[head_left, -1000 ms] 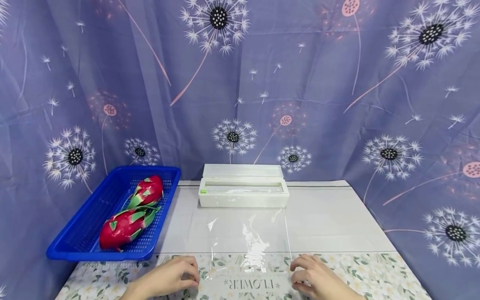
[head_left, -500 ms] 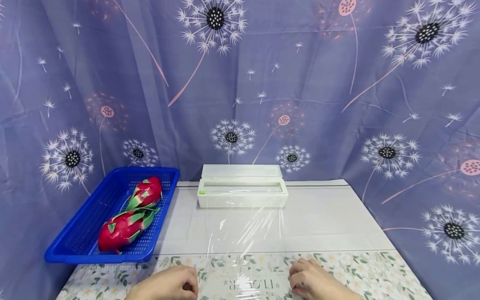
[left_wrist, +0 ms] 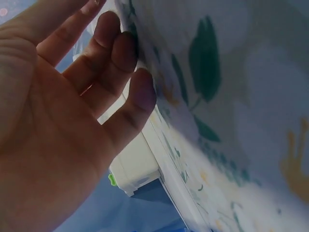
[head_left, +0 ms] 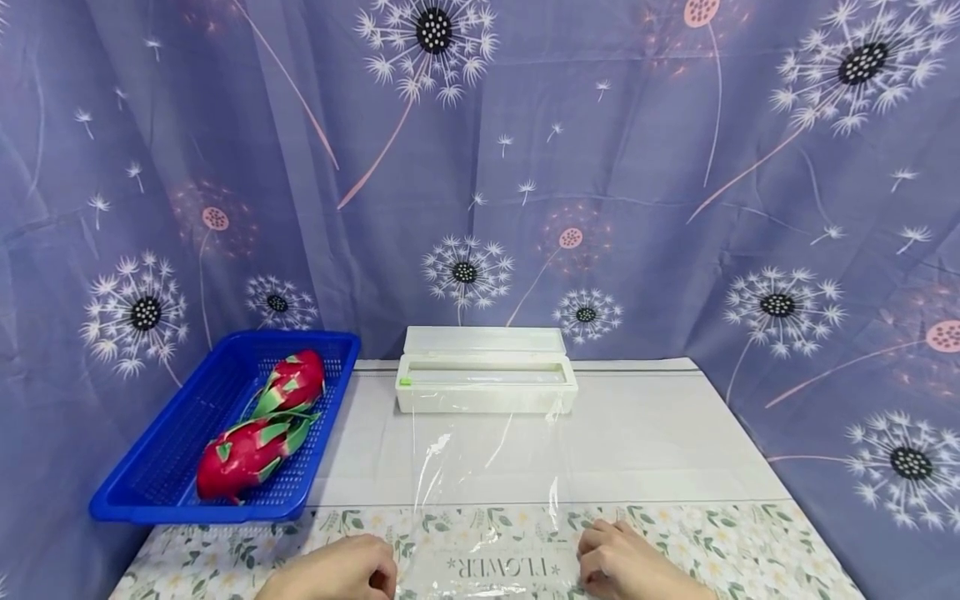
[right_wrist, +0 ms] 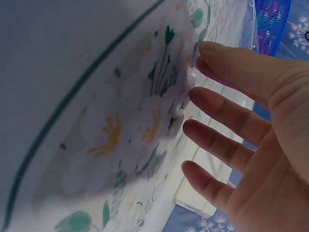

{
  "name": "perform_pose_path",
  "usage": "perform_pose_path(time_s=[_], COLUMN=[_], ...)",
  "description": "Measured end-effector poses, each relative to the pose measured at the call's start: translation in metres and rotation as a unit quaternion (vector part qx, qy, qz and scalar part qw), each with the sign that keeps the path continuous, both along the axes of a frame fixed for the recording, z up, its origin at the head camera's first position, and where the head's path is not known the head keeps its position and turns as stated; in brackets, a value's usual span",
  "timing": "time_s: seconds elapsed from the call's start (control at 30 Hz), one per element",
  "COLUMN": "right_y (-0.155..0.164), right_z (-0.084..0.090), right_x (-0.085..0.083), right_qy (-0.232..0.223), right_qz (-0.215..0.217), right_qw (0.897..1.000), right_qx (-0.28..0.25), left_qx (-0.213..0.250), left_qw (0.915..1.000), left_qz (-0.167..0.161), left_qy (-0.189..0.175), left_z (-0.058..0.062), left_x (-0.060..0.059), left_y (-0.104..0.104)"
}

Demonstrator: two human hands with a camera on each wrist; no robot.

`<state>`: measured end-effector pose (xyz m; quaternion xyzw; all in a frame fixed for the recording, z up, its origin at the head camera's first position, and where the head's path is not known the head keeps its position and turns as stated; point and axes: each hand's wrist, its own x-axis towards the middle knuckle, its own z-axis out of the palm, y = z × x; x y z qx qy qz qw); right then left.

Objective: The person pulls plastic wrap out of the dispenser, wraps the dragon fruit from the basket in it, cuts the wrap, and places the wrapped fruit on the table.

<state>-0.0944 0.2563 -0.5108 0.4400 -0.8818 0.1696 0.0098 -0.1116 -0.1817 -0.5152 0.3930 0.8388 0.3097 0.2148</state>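
A sheet of clear cling film (head_left: 487,475) stretches from a white cling film dispenser (head_left: 486,398) toward the front of the table. My left hand (head_left: 337,569) is by its front left corner, thumb and index finger drawn together. In the left wrist view the other fingers (left_wrist: 130,108) are bent above the tablecloth, and the thumb tip is cut off. At the right corner my right hand (head_left: 633,560) pinches the film between thumb and index finger. Its other fingers (right_wrist: 212,137) spread loosely in the right wrist view. The film's front edge is hard to make out.
A blue basket (head_left: 123,500) with two red dragon fruits (head_left: 243,458) stands on the left. The dispenser's lid (head_left: 483,342) is raised at the back, and a green slider (head_left: 406,382) sits at its left end. A purple dandelion curtain (head_left: 637,250) encloses the table.
Both hands have come slightly nearer the front edge, drawing the film with them. Glare on the film has shifted. The dispenser and basket have stayed put.
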Motion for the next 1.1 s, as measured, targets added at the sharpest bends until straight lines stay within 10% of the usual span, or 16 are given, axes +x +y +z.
perform_pose_path(time_s=[0.27, 0.83, 1.1], right_y=[0.003, 0.034, 0.026], right_z=[-0.001, 0.018, 0.018], right_x=[0.0, 0.0, -0.021], right_qy=[0.031, -0.136, -0.138], right_qz=[-0.002, -0.09, -0.172], right_qw=[0.999, 0.987, 0.974], right_qx=[0.006, 0.006, -0.043], left_qx=[-0.036, -0.05, -0.045], left_qw=[0.9977, 0.9955, 0.9924], left_qz=[0.005, 0.078, 0.111], left_qy=[0.058, -0.018, -0.027], left_z=[0.002, 0.004, 0.01], left_x=[-0.001, -0.015, -0.021], left_y=[0.001, -0.014, -0.016])
